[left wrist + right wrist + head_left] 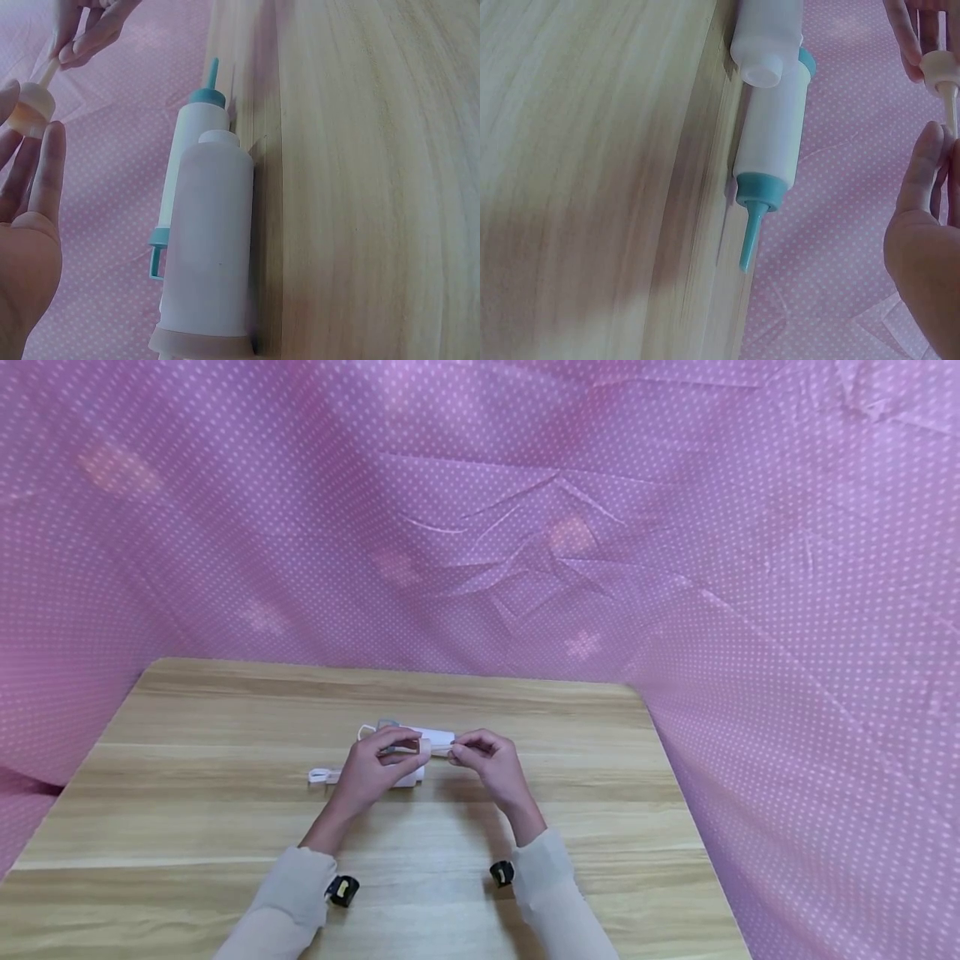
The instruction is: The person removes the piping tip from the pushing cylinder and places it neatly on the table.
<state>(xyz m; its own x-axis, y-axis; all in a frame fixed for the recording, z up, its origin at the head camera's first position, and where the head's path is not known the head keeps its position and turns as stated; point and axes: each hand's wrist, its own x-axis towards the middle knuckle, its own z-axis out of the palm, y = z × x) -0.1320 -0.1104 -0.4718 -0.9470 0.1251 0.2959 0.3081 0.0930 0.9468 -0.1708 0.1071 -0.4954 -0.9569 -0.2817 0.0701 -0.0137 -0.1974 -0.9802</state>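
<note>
Between my two hands is a cream nozzle cap (425,750) with a thin spout. My left hand (372,768) holds its wide base between thumb and fingers. My right hand (492,766) pinches the slim spout (949,105) near its tip. Below the hands, an uncapped white squeeze bottle (210,240) lies on its side, its neck bare and its bottom end pinkish. Beyond it lies a second white squeeze bottle (770,139), fitted with a teal nozzle cap (761,191). In the head view, my left hand partly hides both bottles.
The bottles lie on a wood-grain table (225,827). A pink polka-dot cloth (480,527) hangs behind the table and along its sides. Each wrist carries a small black camera, one on the left (342,891) and one on the right (502,873).
</note>
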